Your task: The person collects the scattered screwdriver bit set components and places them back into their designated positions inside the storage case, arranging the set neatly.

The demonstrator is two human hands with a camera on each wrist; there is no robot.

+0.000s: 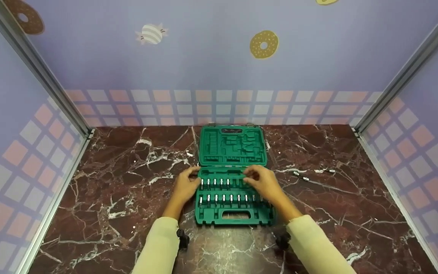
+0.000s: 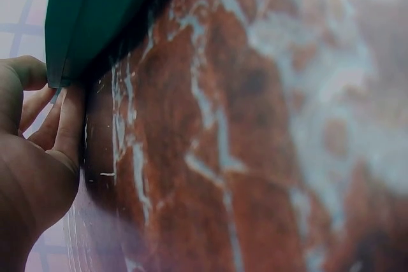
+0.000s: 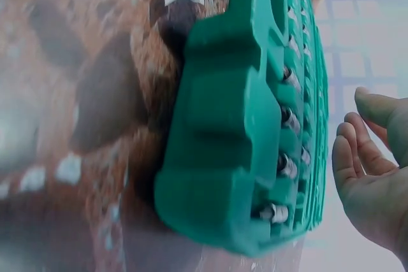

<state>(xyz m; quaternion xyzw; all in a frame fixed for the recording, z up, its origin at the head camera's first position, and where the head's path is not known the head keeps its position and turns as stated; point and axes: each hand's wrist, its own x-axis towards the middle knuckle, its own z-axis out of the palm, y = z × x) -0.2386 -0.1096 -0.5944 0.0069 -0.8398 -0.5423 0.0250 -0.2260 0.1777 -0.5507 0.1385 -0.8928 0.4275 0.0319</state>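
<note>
A green plastic socket case (image 1: 233,146) lies open on the table, lid folded back toward the wall. Its tray holds small metal sockets (image 1: 221,182) in an upper row, on the left part, and more sockets (image 1: 231,198) along the lower row. At the case's left edge, my left hand (image 1: 186,186) grips the side between thumb and fingers (image 2: 62,119). My right hand (image 1: 262,180) hovers over the right part of the upper row, fingers loosely bent. In the right wrist view, the right hand (image 3: 379,164) shows nothing between thumb and fingers.
On the dark red marbled table (image 1: 127,171), several small metal pieces (image 1: 305,178) lie right of the case, with another metal piece (image 1: 332,171) farther right. Patterned wall panels (image 1: 211,68) enclose the back and both sides.
</note>
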